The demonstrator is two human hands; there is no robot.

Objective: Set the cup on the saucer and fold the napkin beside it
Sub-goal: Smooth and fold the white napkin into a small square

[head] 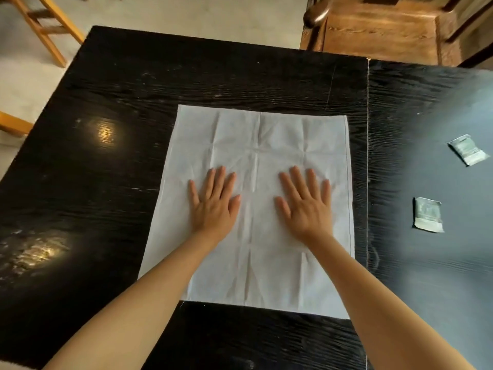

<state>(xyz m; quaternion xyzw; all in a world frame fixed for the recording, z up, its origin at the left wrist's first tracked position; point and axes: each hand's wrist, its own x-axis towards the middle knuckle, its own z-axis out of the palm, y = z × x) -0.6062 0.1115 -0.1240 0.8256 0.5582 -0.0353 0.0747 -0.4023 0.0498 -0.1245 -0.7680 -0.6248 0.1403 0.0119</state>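
The white napkin (pixel 256 198) lies spread out flat in the middle of the black table (pixel 93 156). It is not folded yet, but it has old crease lines running across it. The left hand (pixel 214 206) and the right hand (pixel 306 209) both lie palm down on the napkin, side by side and a little apart. The fingers (pixel 221 180) of each hand are stretched out and a bit spread. They press flat and do not pinch anything.

This looks like the napkin step, just at its start: the hands seem to be smoothing the cloth. Next, I think, the fingers need to pinch one edge or two corners, lift that side, and lay it over the other side so the edges match.

No cup and no saucer show anywhere here, so that part cannot be checked.

Two small packets (pixel 426 214) lie on the right part of the table, well apart from the napkin. They have some print on them, but it is too blurry to read. Wooden chairs (pixel 48 30) stand on the far side.
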